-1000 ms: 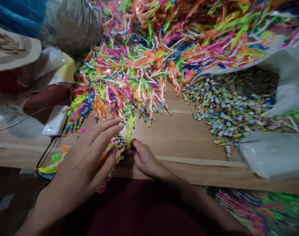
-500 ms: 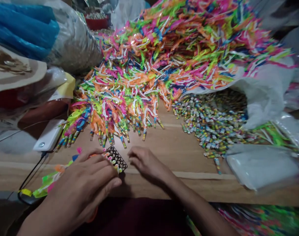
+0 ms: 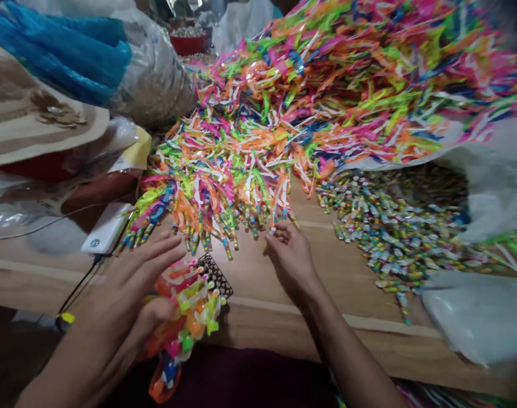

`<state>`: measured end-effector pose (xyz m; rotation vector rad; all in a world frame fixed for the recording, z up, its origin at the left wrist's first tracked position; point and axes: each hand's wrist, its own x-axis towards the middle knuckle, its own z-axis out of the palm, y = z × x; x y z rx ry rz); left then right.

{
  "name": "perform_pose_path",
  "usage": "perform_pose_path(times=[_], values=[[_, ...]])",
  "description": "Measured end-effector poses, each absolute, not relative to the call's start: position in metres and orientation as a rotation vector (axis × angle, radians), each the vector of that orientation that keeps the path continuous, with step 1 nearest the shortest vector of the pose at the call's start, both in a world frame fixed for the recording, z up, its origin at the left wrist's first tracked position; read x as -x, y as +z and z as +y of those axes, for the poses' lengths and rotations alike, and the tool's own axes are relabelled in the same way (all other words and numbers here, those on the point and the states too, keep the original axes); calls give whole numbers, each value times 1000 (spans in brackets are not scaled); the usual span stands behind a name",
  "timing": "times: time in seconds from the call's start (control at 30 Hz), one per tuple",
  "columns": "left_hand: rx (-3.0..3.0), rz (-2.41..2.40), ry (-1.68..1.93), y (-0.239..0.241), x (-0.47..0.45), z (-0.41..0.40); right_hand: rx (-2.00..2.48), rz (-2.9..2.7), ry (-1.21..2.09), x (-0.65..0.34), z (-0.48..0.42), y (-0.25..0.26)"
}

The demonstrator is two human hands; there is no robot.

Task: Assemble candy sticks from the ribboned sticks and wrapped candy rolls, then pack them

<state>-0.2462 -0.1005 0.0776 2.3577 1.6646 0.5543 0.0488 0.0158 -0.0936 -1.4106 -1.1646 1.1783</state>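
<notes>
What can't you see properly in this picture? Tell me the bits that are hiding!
All from the head view:
- The black holed card is partly hidden by the colourful plastic bundle at the left hand.
- The heap of plastic strips runs off the top and right edges.
- Any print on the tiny wrapped rolls is too small to read.
- What fills the red bowl is too far and small to tell.

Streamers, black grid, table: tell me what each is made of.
The streamers look like thin glossy plastic film: they catch bright highlights and the colours seem translucent. The black grid is probably stiff plastic or card with a matte finish; its regular holes don't settle which. The table looks like bare wood, lightly smooth, with visible grain.
</notes>
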Motion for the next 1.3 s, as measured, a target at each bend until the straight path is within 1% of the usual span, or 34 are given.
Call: perform_pose_path(times=[0.1, 0.17, 0.33, 0.57, 0.73, 0.83, 0.97, 1.03, 1.1, 1.17, 1.3], values=[[-2395, 1617, 490, 76, 236, -88, 1246, -1234, 1429, -15, -4, -75], [-2408, 1609, 467, 77, 231, -82, 1134, -1358, 1515, 11, -9, -66], [-2412, 1628, 419, 83, 228, -74, 1006, -1681, 1374, 52, 2, -75], [-2325, 1676, 461, 86, 220, -64, 846, -2077, 1093, 53, 0, -88], [-2342, 1571, 435, 90, 217, -61, 800, -2172, 1158, 47, 3, -78], [-2342, 1545, 416, 91, 217, -61, 868, -2181, 1102, 39, 16, -64], [-2339, 1574, 402, 91, 216, -60, 1234, -2184, 784, 45, 40, -48], [-2337, 1579, 394, 90, 216, -59, 1420, -2224, 698, 54, 51, -44], [-2329, 1588, 386, 89, 216, -58, 1573, -2253, 689, 60, 56, -43], [-2314, 1603, 393, 88, 217, -58, 1636, -2220, 732, 59, 56, -45], [-2305, 1592, 418, 89, 218, -61, 1472, -1998, 796, 35, 37, -57]])
